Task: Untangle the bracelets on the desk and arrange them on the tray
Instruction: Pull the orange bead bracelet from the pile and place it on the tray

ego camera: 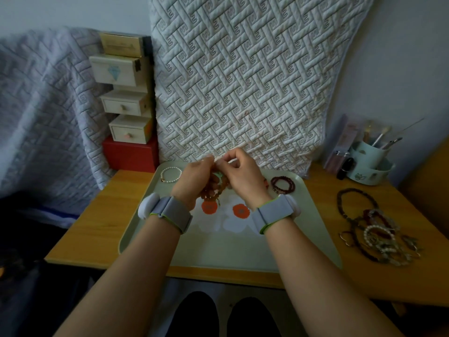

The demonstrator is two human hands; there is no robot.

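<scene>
No legible text, brand or number anywhere. Only sign: a pale blue diamond emblem on the front of the cream box (pixel 114 70) in the stack.

Count: one tray (pixel 150 222) holding two laid-out bracelets, pearl (pixel 170 175) and dark red (pixel 282 184), one amber bead cluster (pixel 213 188) held between two hands (left (pixel 194 178), right (pixel 243 176)), one tangled pile (pixel 377 235) on the bench (pixel 97 227), strands uncountable, five stacked boxes (pixel 126 103), one holder (pixel 369 164).
</scene>
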